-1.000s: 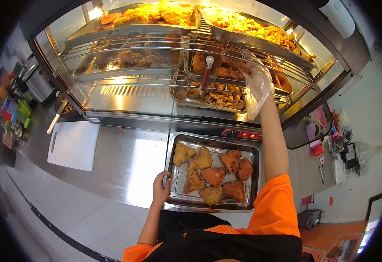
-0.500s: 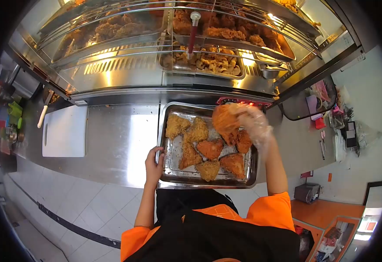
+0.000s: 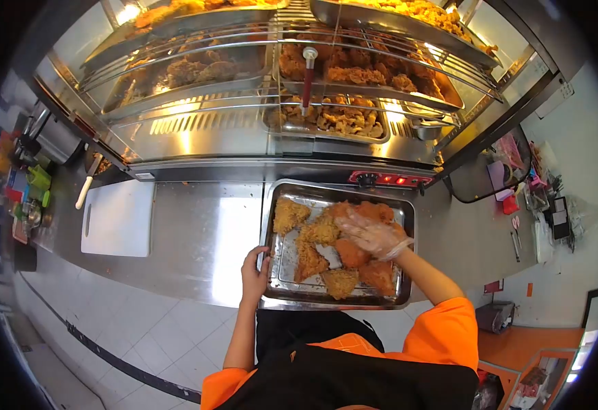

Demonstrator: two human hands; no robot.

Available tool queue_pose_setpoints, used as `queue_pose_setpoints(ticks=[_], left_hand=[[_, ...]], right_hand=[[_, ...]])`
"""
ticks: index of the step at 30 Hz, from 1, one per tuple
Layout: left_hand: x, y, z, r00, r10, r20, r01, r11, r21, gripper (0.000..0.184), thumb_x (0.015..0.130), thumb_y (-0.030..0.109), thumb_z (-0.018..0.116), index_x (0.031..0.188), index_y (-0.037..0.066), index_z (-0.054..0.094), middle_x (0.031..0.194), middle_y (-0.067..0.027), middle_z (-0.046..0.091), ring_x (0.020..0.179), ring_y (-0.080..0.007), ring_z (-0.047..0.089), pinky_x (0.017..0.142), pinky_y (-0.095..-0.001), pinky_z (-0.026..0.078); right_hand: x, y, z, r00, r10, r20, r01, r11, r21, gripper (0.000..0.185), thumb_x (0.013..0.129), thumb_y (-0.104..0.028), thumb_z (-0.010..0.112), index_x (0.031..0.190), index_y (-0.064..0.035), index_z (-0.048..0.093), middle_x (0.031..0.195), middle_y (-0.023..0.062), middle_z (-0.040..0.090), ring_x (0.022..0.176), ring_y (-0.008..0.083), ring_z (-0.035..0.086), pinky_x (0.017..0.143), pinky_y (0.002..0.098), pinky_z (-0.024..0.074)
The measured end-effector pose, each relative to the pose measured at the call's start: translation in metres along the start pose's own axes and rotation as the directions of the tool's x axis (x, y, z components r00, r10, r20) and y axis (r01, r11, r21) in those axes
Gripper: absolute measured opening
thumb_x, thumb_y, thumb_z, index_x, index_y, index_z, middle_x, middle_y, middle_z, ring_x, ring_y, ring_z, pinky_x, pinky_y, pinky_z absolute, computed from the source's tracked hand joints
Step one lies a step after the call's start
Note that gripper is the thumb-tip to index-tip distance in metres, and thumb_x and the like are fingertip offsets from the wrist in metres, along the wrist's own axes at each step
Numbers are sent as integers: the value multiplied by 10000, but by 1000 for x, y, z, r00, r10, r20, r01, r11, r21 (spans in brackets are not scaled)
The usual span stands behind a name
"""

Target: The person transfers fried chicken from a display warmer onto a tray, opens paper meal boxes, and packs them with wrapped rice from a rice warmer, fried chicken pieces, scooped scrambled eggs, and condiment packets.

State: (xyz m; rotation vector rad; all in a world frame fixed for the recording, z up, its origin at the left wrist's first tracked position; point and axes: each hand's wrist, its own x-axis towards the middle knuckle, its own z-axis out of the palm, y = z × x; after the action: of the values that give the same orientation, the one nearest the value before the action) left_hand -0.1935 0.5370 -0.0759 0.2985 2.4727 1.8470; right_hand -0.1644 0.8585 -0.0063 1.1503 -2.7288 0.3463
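A metal tray [image 3: 340, 305] of fried chicken lies on the counter in front of me. My left hand [image 3: 254, 275] is closed around its left rim, thumb on top. Inside a clear plastic glove, my right hand [image 3: 369, 234] lies over the pieces at the tray's right side, fingers stretched out and touching them. Golden crumbed chicken pieces [image 3: 340, 283] fill the left and front middle. Redder chicken pieces [image 3: 378, 276] sit on the right, some partly hidden under the glove.
Behind the tray stands a heated display cabinet [image 3: 203, 169] with several trays of fried food. Its red control panel [image 3: 398, 180] faces me. A white cutting board [image 3: 118, 222] lies to the left, with a white-handled knife [image 3: 84, 193] beside it. Scissors [image 3: 515, 223] are at the right.
My right hand has lowered an orange-red chicken piece into the tray's upper right and now lies flat over the pieces. My left hand stays on the rim. The whole view has shifted slightly.
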Motion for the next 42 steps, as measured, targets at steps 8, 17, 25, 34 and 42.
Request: queue_pose_setpoints(ticks=[8,17,25,34,42], left_hand=[[-2,6,1,997,68,-36,-67,997,22,199,737,-7,540,936,9,534,929,-141,564,898,-255,541,809,-305,395],[-2,3,0,997,74,-20,-74,997,15,206,733,-6,538,937,20,531,945,-144,560,919,-281,530,819,-323,393],[-2,3,-1,996,88,-24,-88,996,-10,206,728,-12,537,933,14,534,935,-150,559,906,-279,535,814,-318,393],[-1,7,-2,995,95,-25,-96,995,-18,201,738,-6,535,938,8,532,934,-147,557,898,-259,536,809,-307,393],[-1,-1,0,1000,25,-17,-26,998,-66,206,738,-17,536,942,13,526,933,-144,557,893,-256,534,801,-297,392]], right_hand=[[13,8,1,854,310,418,-305,949,-81,502,775,-89,451,1262,-102,331,1328,128,275,1210,251,300,976,330,298],[146,13,-207,459,872,168,-880,473,-50,484,819,-351,423,1223,-86,380,1260,143,375,1205,280,301,989,347,267],[185,102,-200,690,723,32,-719,690,-83,641,788,-531,412,1232,-73,353,1220,173,409,1101,333,392,944,362,307],[157,124,-237,489,843,226,-741,537,-403,576,785,-489,438,1151,-44,449,1077,171,520,908,298,487,841,367,379],[190,110,-205,660,740,129,-720,672,-170,589,762,-491,460,1151,-49,452,1089,172,516,937,291,490,860,364,371]])
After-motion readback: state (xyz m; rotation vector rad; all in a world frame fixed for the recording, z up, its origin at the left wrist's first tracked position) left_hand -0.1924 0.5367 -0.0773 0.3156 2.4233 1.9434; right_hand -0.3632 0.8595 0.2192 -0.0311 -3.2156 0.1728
